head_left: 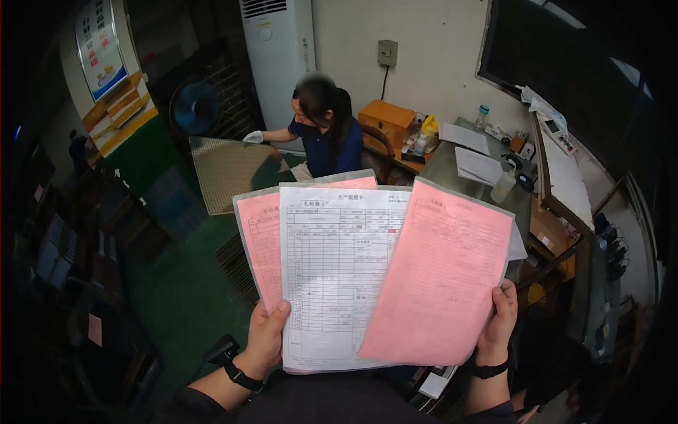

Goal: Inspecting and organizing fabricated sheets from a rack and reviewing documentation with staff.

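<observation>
A fan of printed forms in clear plastic sleeves is spread before me. My left hand (267, 336) is closed on the lower left edge of the white form (332, 283), thumb on top. A pink form (260, 247) shows behind it at the left. My right hand (500, 318) pinches the right edge of another pink form (445, 275), which tilts and overlaps the white one. More sheets peek out along the top edge. Table lines fill the white form; the print on the pink ones is faint. The fingers behind the sheets are hidden.
Ahead, a seated co-worker (328, 134) in a dark blue shirt holds a perforated panel (240, 169) with a gloved hand. At the right, a desk (452, 166) bears papers, bottles and a wooden box (387, 120). A fan (194, 106) and racks stand at the left.
</observation>
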Available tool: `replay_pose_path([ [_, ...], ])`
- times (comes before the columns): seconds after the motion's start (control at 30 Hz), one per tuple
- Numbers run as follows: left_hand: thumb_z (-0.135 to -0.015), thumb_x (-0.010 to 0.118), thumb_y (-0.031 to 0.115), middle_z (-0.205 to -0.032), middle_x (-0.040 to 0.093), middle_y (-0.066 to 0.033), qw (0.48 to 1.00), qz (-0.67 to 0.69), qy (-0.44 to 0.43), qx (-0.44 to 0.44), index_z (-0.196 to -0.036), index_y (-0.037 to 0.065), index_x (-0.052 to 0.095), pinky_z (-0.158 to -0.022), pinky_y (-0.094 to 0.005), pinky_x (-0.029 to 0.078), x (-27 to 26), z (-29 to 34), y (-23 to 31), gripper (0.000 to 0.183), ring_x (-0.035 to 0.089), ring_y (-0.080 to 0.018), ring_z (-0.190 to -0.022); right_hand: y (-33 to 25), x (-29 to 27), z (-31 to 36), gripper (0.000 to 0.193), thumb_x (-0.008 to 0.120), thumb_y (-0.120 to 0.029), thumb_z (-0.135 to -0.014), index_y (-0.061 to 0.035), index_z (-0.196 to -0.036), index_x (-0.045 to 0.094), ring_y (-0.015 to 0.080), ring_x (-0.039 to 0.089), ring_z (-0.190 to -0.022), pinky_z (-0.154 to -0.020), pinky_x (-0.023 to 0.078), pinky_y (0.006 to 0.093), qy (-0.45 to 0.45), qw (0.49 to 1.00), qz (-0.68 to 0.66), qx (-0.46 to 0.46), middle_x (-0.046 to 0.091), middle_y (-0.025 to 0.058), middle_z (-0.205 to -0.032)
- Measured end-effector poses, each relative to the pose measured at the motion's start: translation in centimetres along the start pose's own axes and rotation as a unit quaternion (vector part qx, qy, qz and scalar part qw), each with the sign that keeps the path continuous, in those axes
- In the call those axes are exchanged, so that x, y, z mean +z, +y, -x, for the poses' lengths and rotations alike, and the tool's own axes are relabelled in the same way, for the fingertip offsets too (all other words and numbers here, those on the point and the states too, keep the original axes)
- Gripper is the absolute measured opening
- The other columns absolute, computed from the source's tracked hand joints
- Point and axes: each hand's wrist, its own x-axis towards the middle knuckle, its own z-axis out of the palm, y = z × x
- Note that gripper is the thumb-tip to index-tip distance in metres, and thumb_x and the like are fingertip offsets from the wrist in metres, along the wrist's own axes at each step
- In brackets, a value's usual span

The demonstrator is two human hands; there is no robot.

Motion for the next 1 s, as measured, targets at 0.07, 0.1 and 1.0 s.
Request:
replay_pose_path([
  [0.07, -0.102, 0.057, 0.024, -0.127, 0.064, -0.0145, 0.999, -0.031, 0.043, 0.006, -0.134, -0.002, 0.052, -0.097, -0.037, 0.053, 0.4, 0.0, 0.2, 0.041, 0.065, -0.0212, -0.11, 0.1, 0.4, 0.1, 0.014, 0.055, -0.009, -0.095, -0.0027, -0.107, 0.058, 0.0163, 0.063, -0.095, -0.093, 0.048, 0.0311, 0.017, 1.0, -0.014, -0.002, 0.068, 0.0081, -0.105],
  [0.1, -0.102, 0.057, 0.024, -0.127, 0.064, -0.0145, 0.999, -0.03, 0.04, 0.011, -0.134, -0.002, 0.052, -0.097, -0.037, 0.053, 0.4, 0.0, 0.3, 0.041, 0.065, -0.0212, -0.11, 0.1, 0.5, 0.1, 0.014, 0.055, -0.009, -0.095, -0.0027, -0.107, 0.058, 0.0163, 0.063, -0.095, -0.093, 0.048, 0.0311, 0.015, 1.0, -0.015, -0.007, 0.068, 0.0081, -0.105],
  [1.0, -0.099, 0.06, 0.038, -0.126, 0.063, -0.0245, 0.949, -0.182, -0.141, -0.214, -0.15, 0.004, 0.033, -0.095, -0.0393, 0.056, 2.0, -3.3, -3.9, 0.066, 0.069, -0.0295, -0.105, -14.8, -1.4, -7.0, 0.053, 0.055, -0.008, -0.097, 0.006, -0.144, 0.035, 0.0417, 0.063, -0.119, -0.094, 0.057, 0.0464, -0.043, 0.993, -0.036, -0.102, 0.058, 0.0278, -0.134],
])
